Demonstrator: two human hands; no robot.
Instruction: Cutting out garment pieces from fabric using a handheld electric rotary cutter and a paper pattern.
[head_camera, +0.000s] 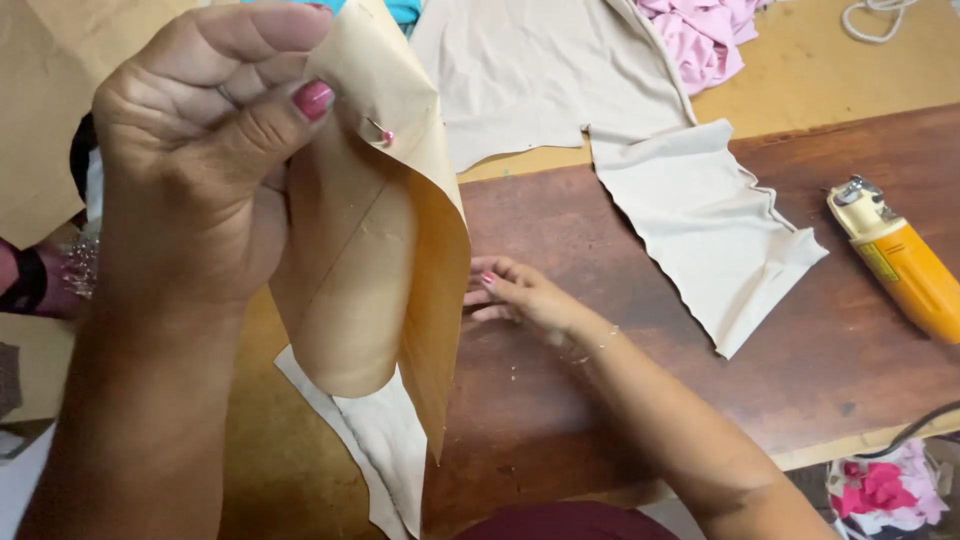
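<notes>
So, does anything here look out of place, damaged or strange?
Nothing looks damaged or spilled. The left hand holds up a curled tan paper pattern with a pink-headed pin in it. The right hand rests on the wooden table. The yellow cutting tool lies near the table's right side.

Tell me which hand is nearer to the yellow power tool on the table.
Right. The right hand rests on the wooden table, apart from the yellow power tool at its far right. The left hand is raised at far left, pinching tan paper.
</notes>
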